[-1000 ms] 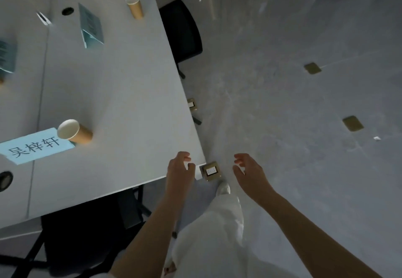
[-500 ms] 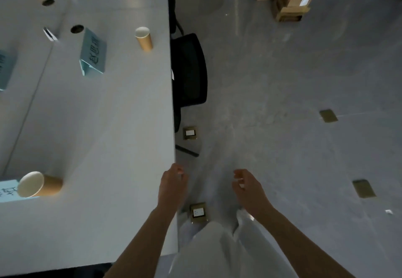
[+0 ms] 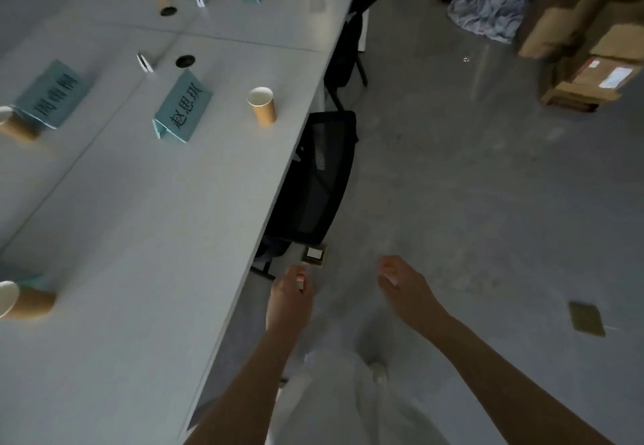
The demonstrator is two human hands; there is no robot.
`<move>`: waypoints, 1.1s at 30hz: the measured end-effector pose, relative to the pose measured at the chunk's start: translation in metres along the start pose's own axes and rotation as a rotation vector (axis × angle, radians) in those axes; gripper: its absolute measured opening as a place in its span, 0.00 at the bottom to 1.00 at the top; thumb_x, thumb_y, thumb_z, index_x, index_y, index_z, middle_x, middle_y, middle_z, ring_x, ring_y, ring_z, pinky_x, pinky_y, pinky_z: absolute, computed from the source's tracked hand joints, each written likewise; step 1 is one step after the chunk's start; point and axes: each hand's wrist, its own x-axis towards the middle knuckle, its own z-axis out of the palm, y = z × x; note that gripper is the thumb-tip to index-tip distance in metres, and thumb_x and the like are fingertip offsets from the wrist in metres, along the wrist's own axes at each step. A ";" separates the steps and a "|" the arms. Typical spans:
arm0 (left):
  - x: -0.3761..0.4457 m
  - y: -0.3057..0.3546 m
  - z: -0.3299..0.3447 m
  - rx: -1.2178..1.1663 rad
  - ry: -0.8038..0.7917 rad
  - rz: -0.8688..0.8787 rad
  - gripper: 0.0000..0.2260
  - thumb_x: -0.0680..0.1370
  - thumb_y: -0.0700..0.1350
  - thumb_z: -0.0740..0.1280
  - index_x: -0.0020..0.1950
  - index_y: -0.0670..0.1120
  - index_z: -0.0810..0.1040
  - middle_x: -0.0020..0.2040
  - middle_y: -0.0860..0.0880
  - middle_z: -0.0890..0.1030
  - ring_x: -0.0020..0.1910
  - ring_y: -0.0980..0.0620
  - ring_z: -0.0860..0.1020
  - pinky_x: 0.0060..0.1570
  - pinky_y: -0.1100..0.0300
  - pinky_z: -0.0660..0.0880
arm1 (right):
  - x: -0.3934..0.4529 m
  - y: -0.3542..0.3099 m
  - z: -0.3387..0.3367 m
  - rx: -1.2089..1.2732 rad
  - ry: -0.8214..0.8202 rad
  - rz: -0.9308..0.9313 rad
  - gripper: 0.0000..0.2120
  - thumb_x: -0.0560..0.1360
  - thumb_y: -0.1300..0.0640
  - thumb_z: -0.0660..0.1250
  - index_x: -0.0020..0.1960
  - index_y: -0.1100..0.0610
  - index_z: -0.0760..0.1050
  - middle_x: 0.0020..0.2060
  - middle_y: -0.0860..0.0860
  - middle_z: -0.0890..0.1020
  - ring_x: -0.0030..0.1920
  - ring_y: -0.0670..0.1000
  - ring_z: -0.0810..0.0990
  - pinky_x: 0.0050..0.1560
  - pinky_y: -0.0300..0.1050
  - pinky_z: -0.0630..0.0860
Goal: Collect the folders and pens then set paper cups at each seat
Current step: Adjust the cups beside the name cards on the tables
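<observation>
**Cups out along the table, both hands free**

Left hand [image 3: 289,300] hangs just off the table's [image 3: 146,242] right edge, fingers loosely curled, holding nothing. Right hand [image 3: 404,287] floats over the floor, fingers relaxed and also bare. A paper cup [image 3: 263,106] stands upright near the right edge, beside a name card [image 3: 183,110]; another cup [image 3: 24,300] sits at the left, more toward the far end. No folders or pens in sight. These cups look light, thin-walled and easy to crush or tip, so my call is a gentle grasp round the mid-body, not the rim.
</observation>
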 end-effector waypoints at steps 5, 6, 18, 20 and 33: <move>0.055 0.042 0.007 -0.035 0.138 -0.043 0.11 0.78 0.42 0.63 0.60 0.44 0.77 0.56 0.43 0.80 0.54 0.43 0.77 0.49 0.54 0.74 | 0.090 -0.027 -0.038 -0.065 -0.083 -0.153 0.13 0.77 0.60 0.63 0.61 0.60 0.72 0.56 0.56 0.80 0.59 0.54 0.78 0.60 0.47 0.72; 0.072 0.049 0.009 -0.039 0.169 -0.056 0.12 0.78 0.41 0.64 0.61 0.43 0.77 0.57 0.43 0.79 0.58 0.42 0.76 0.53 0.51 0.75 | 0.112 -0.035 -0.044 -0.083 -0.102 -0.193 0.13 0.78 0.60 0.63 0.62 0.60 0.72 0.56 0.56 0.80 0.59 0.54 0.78 0.59 0.47 0.72; 0.253 0.092 -0.007 -0.044 0.305 -0.232 0.17 0.80 0.43 0.61 0.68 0.43 0.70 0.68 0.45 0.71 0.68 0.45 0.67 0.63 0.51 0.68 | 0.330 -0.137 -0.064 -0.190 -0.321 -0.305 0.22 0.78 0.54 0.64 0.70 0.55 0.64 0.62 0.50 0.75 0.60 0.49 0.75 0.57 0.39 0.70; 0.276 0.098 -0.014 -0.034 0.330 -0.249 0.18 0.79 0.43 0.62 0.69 0.42 0.69 0.69 0.44 0.71 0.70 0.45 0.65 0.65 0.50 0.67 | 0.355 -0.152 -0.064 -0.186 -0.339 -0.307 0.24 0.77 0.54 0.66 0.71 0.56 0.63 0.62 0.51 0.75 0.61 0.50 0.74 0.58 0.40 0.70; 0.382 0.119 -0.006 -0.037 0.405 -0.511 0.28 0.82 0.50 0.57 0.80 0.49 0.49 0.81 0.50 0.45 0.79 0.46 0.39 0.76 0.45 0.45 | 0.511 -0.191 -0.045 -0.264 -0.551 -0.446 0.30 0.73 0.54 0.70 0.70 0.58 0.62 0.60 0.54 0.74 0.61 0.51 0.74 0.61 0.43 0.70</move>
